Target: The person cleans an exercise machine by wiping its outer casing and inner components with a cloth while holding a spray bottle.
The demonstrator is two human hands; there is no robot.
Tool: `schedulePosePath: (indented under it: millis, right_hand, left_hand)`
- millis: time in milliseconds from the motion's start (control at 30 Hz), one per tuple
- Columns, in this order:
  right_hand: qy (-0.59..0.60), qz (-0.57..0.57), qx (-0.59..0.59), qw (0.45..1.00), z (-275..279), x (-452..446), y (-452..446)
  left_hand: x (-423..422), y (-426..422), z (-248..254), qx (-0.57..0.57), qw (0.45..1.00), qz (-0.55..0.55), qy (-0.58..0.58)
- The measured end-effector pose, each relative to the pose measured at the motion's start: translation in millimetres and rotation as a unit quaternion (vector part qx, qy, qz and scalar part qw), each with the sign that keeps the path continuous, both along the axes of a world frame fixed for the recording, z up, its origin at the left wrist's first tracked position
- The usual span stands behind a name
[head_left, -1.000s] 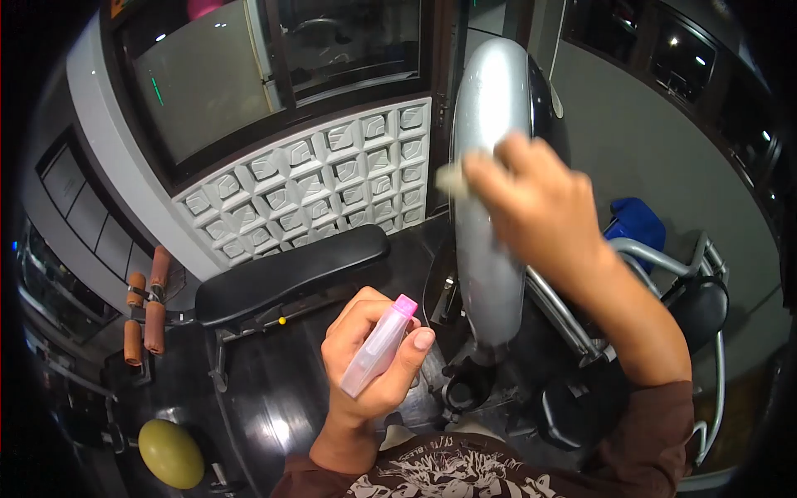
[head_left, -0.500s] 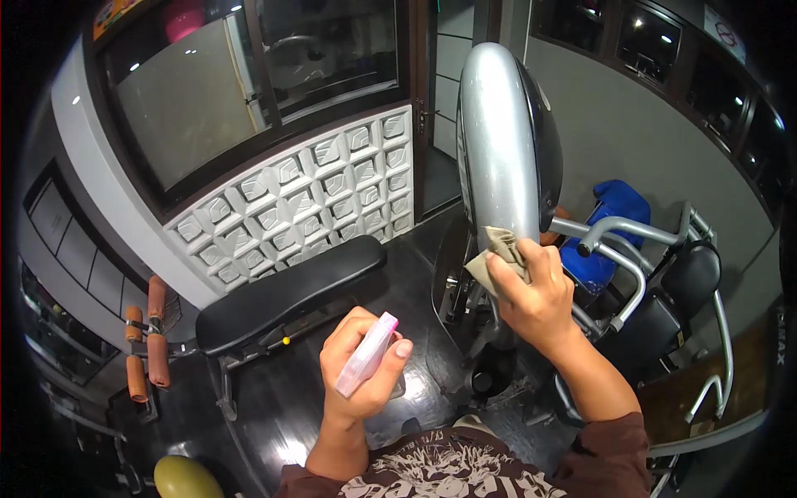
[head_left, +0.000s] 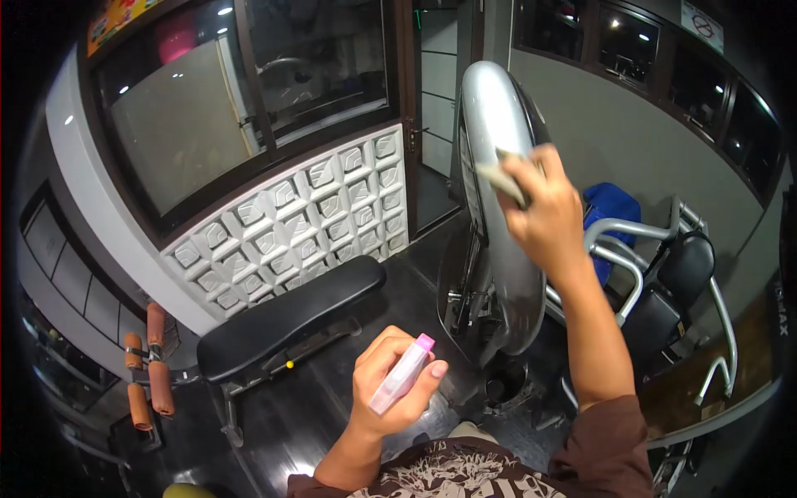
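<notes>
So the right hand point(head_left: 544, 207) has slid up since half a second ago, taking the khaki cloth point(head_left: 498, 178) from near the bottom of the silver machine shell point(head_left: 490, 104) to roughly the middle, and the view's shifted a bit too. I'd read that as the rubbing now being on a higher stretch of the shell. Right grip is curled in snug on the cloth, which looks pressed against the shell, though blur makes the contact hard to swear to. Left hand point(head_left: 370, 378) hasn't really done anything new: fingers wrapped around a pink-tipped spray bottle point(head_left: 400, 379), thumb along its side, held low and well apart from the shell. Texture-wise, the shell is long, rounded and glossy with a bright glare near the top, the cloth is soft and bunched up, and the bottle's head looks like cloudy, see-through plastic. Off left there's a smooth black padded weight bench point(head_left: 290, 319) with spongy-looking orange-brown foam rollers point(head_left: 160, 388).
</notes>
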State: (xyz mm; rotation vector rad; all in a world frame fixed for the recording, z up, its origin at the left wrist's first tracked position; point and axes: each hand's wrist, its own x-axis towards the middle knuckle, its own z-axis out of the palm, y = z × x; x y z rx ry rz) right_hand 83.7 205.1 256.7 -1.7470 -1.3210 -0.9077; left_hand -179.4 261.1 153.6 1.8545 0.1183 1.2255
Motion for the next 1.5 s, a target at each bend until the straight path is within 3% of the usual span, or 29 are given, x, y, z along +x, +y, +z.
schedulePosePath:
  millis: [167,300,533,667,867,1067,1200,1233,1333,1367,1500]
  right_hand:
    - [-0.066,-0.002,0.004,0.998,-89,-23,-54]
    - [-0.095,-0.006,-0.026,0.995,-48,-13,-35]
    - [0.118,-0.053,0.024,0.991,82,106,67]
    - [0.070,0.048,0.052,0.995,55,93,43]
    - [0.043,0.127,0.045,0.990,-26,40,-31]
    - [0.070,0.165,0.058,0.982,19,87,-1]
    - [0.120,0.067,0.060,0.989,62,168,53]
    - [0.183,0.049,0.056,0.980,68,186,64]
    - [0.327,0.184,0.005,0.927,66,214,57]
    - [0.188,0.185,0.079,0.961,45,225,59]
    - [0.170,0.284,0.041,0.943,0,208,-1]
  left_hand:
    - [-18,16,-7,-0.003,1.000,0.025,0.002]
    - [-17,18,-4,0.002,1.000,0.024,0.001]
    - [13,9,16,0.022,0.999,-0.021,-0.017]
    - [20,13,38,-0.006,1.000,-0.022,-0.015]
    - [31,41,65,0.085,0.996,0.013,0.009]
    - [54,20,88,0.099,0.993,0.054,0.022]
    - [78,-7,98,0.120,0.989,0.085,0.024]
    - [86,-15,99,0.119,0.988,0.099,0.027]
    - [113,-41,107,0.129,0.979,0.152,0.041]
    - [125,-47,113,0.142,0.973,0.174,0.043]
    - [173,-74,141,0.193,0.940,0.274,0.071]
